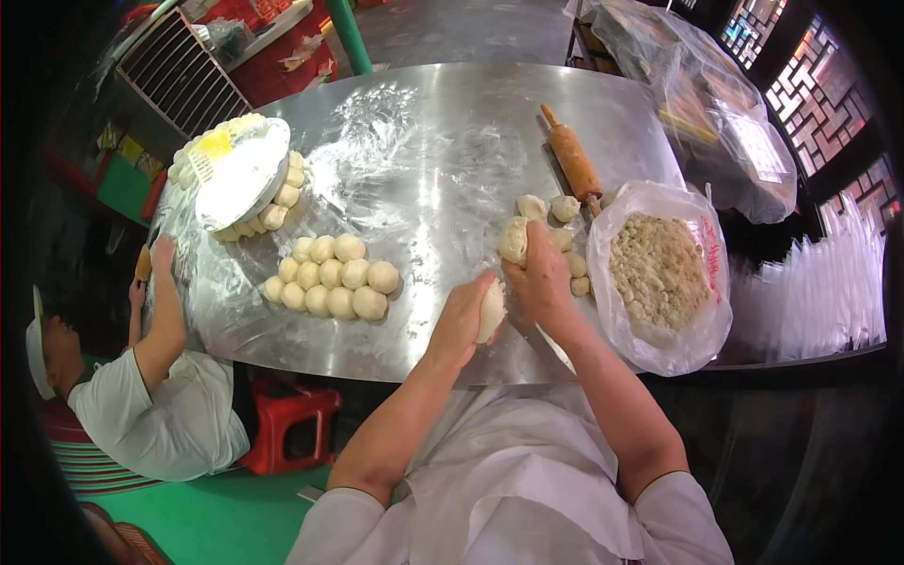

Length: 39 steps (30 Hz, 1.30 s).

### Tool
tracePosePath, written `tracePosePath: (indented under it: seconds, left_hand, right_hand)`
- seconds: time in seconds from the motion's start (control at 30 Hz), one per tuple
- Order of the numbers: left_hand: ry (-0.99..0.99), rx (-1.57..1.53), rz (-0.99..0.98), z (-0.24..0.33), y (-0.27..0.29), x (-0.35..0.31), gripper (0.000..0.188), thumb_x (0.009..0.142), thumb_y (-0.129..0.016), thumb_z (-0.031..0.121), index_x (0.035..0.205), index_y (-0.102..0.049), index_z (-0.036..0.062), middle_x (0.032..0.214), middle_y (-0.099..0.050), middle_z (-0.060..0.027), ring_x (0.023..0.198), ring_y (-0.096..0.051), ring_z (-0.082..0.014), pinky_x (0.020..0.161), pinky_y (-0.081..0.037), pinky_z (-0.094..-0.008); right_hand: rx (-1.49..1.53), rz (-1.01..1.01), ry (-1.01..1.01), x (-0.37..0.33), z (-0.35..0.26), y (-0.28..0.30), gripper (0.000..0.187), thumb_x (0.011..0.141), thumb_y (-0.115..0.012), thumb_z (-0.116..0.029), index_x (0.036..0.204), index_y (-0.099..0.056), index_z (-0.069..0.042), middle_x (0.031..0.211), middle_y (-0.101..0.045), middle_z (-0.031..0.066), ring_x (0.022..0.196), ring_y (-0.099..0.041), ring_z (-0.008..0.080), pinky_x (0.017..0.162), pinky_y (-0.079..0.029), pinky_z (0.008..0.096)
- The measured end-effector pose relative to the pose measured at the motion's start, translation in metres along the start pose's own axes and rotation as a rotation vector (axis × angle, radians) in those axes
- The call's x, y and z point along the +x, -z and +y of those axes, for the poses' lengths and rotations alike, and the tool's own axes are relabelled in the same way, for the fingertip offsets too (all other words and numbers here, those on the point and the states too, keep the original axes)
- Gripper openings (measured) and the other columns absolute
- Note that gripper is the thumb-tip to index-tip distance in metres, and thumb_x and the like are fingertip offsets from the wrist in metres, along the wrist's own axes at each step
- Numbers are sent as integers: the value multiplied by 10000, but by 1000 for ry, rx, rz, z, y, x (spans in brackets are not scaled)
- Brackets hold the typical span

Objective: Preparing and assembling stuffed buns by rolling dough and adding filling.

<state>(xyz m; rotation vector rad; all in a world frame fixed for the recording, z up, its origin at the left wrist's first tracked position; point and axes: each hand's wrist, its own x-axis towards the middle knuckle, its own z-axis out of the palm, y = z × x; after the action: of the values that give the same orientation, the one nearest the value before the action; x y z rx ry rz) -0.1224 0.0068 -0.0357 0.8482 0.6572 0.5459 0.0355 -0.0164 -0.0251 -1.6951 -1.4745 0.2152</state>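
Left hand (461, 320) grips pale dough (492, 312); right hand (540, 281), rounded cream-coloured ball (513, 241).

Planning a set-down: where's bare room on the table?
Best patch: steel table between the dough-ball rows and the rolling pin, lightly floured toward the left. Smaller strip: between those rows and the near edge. Crowded: right side, where pin, small dough pieces, right hand and crumb-filled bag bunch up.

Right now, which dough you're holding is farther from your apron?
The dough ball in the right hand; the dough piece in the left hand is nearer.
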Motion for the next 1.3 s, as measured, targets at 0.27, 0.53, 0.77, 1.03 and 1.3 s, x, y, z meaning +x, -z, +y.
tracePosePath:
  seconds: [0.27, 0.53, 0.77, 1.03, 1.3]
  left_hand:
    - [-32, 306, 78, 14, 37, -16, 517, 1007, -588, 313, 1417, -496, 12, 1039, -642, -67, 890, -605, -128, 733, -495, -247]
    - [-22, 1075, -67, 20, 45, -33, 574, 865, -746, 176, 1372, -523, 27, 1218, -596, -76, 1066, -584, -197, 911, -482, -325]
    - [-498, 1778, -97, -23, 18, -17, 575, 922, -621, 338, 1430, -496, 103, 1556, -370, -140, 1464, -276, -364, 1164, -170, -617]
    - [-431, 1247, 54, -12, 22, 42, 586, 929, -635, 362, 1445, -503, 116, 1521, -422, -156, 1428, -348, -338, 1174, -219, -531]
    - [-117, 1824, 5, 25, 32, -18, 349, 901, -724, 270, 1139, -618, 38, 1084, -643, -37, 1077, -563, -200, 927, -442, -368]
  right_hand:
    - [-453, -100, 44, -36, 56, 29, 153, 899, -610, -94, 1037, -558, -54, 1046, -569, 179, 923, -617, 384, 726, -523, 469]
    - [-29, -207, 11, -70, 36, 37, 60, 926, -578, -64, 986, -576, -58, 999, -553, 173, 832, -617, 390, 691, -509, 477]
    - [53, -130, -55, -92, 45, 27, 168, 880, -657, -48, 1039, -606, -63, 1030, -569, 164, 872, -632, 380, 701, -522, 463]
    - [30, -132, -108, -88, 42, 25, 264, 846, -665, 7, 1095, -626, -72, 1070, -580, 154, 907, -632, 381, 745, -527, 462]
    - [-3, -125, -113, -89, 41, 32, 266, 842, -685, -6, 1097, -649, -70, 1018, -595, 129, 887, -636, 332, 749, -519, 406]
